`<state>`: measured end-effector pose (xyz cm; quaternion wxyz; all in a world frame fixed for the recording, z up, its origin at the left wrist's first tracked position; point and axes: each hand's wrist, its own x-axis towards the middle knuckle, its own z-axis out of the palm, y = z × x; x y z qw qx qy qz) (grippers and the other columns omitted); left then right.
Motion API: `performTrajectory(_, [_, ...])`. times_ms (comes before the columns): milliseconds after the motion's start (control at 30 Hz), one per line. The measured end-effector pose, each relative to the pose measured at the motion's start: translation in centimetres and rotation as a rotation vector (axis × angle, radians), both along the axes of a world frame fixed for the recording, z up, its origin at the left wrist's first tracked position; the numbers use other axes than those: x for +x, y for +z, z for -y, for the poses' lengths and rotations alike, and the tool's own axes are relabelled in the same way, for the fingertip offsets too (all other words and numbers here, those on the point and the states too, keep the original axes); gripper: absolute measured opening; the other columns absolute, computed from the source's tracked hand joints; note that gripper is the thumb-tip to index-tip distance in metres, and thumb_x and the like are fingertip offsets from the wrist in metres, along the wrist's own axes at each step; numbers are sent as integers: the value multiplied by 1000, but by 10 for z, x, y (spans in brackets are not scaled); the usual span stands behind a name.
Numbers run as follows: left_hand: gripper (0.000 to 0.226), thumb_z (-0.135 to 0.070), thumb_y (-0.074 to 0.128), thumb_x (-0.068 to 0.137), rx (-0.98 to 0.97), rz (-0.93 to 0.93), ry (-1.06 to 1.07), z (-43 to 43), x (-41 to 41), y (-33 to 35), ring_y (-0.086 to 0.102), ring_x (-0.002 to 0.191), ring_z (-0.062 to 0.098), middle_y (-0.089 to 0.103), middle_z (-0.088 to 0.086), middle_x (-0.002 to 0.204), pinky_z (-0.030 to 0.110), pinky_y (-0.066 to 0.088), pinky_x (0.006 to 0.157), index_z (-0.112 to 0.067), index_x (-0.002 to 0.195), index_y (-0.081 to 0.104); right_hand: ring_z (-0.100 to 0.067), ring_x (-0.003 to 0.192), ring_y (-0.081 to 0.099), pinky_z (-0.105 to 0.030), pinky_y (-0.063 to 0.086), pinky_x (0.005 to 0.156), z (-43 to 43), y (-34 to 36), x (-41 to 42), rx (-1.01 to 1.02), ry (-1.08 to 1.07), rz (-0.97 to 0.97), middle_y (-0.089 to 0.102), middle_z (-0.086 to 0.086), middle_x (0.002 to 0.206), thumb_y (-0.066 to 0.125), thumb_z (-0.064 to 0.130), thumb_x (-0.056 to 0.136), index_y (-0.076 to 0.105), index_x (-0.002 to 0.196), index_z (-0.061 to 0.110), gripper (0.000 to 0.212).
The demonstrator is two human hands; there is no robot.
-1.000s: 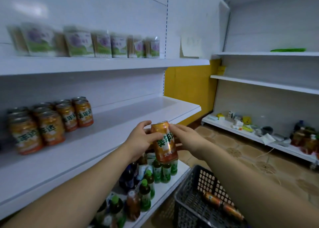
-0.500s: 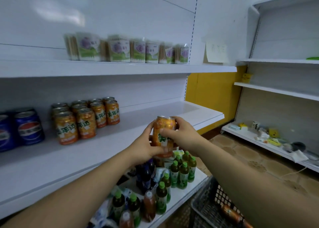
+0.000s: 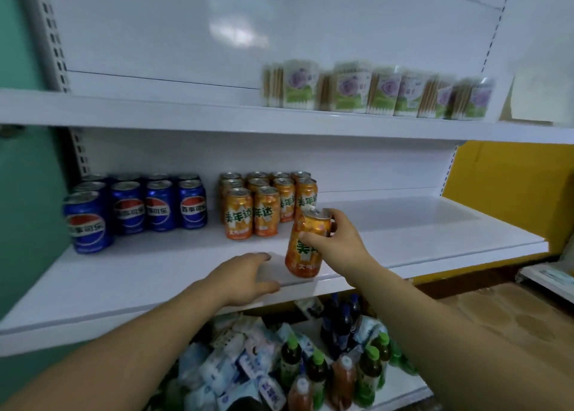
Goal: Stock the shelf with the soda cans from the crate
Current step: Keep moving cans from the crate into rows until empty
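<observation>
- The held orange can [image 3: 306, 255] is tilted over the front part of the middle shelf [image 3: 435, 224]. Whether its base touches the shelf cannot be told.
- The right hand [image 3: 335, 242] grips this can near its top, with fingers curled round it. They hide part of the label.
- The left hand [image 3: 245, 275] lies flat and relaxed, palm down, on the middle shelf's front edge, just left of the held can and holding nothing.
- Further back on the middle shelf stands a block of orange cans [image 3: 264, 205], upright. Its rear rows are mostly hidden behind the front ones, so only their tops show.
- At the left end of the middle shelf stand blue cans [image 3: 139, 208], with their labels blurred and their back rows half hidden.
- On the upper shelf [image 3: 155, 112], above the middle shelf, a row of flower-printed packs [image 3: 372, 92] is too blurred to read.
- The lower shelf [image 3: 394, 389], under the middle shelf, holds green-capped bottles [image 3: 316, 373] and a heap of blue-and-white packets [image 3: 223, 364]. Both are partly covered by the forearms and cut off by the bottom edge.
</observation>
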<state>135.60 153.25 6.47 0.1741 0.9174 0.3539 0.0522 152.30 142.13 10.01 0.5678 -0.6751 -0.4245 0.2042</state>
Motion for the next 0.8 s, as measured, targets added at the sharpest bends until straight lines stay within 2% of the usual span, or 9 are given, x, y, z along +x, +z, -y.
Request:
performTrajectory(100, [77,-70,45,85,103,-160,61,-20,-21,-10,24,143,18,23,-4,158,45,21,116,-31,149,28,-19,108,59,-38,50,92,-20,-8,-3,-32,6,35,58,6,115,79,26,77,40,140,24,74])
performTrajectory(167, [82,-78,38,82,85,-208,98,-28,-27,-14,10,147,17,12,-6,161,52,7,116,-37,150,20,-20,113,57,-37,50,94,-31,-13,-5,-57,1,70,57,5,120,79,27,77,38,141,26,76])
performTrajectory(233, [83,-80,35,81,72,-213,101,-33,-27,-19,1,148,16,4,-8,162,55,-1,116,-39,151,14,-20,113,56,-38,49,96,-41,-18,-4,-60,-6,97,55,6,118,78,26,79,37,141,26,74])
performTrajectory(367, [85,-80,34,81,62,-196,104,-39,-25,-26,-3,148,14,0,-10,162,53,-4,117,-40,151,11,-17,109,53,-37,47,97,-59,-24,4,-47,-11,144,50,8,113,76,27,82,36,141,27,71])
performTrajectory(467, [85,-81,32,80,56,-206,105,-42,-26,-28,-5,148,13,-2,-12,161,51,-5,117,-40,151,9,-15,109,47,-36,44,98,-73,-32,16,-43,-58,277,39,5,117,72,32,83,35,142,26,70])
performTrajectory(533, [85,-81,33,80,53,-212,107,-44,-26,-29,-6,148,12,-3,-12,161,51,-5,117,-41,151,9,-14,104,43,-32,42,93,-81,-38,23,-28,-92,356,35,4,115,69,32,85,36,141,24,66])
performTrajectory(600, [85,-81,33,80,57,-211,109,-45,-26,-31,-6,148,11,-3,-13,161,50,-6,118,-41,151,9,-12,101,43,-28,39,87,-87,-42,30,-14,-110,397,36,2,115,66,31,88,35,141,22,63])
performTrajectory(667, [88,-83,31,78,58,-207,111,-45,-26,-31,-7,148,10,-4,-12,161,50,-6,118,-40,151,8,-14,103,45,-29,40,88,-95,-44,37,-10,-117,389,41,-1,119,64,32,89,35,142,22,61])
performTrajectory(800, [114,-97,9,51,31,-215,111,-44,-25,-30,-9,147,9,-6,-14,161,50,-7,118,-42,151,6,-21,115,53,-42,47,97,-107,-50,52,-25,-119,363,51,-3,131,60,38,89,35,140,30,58])
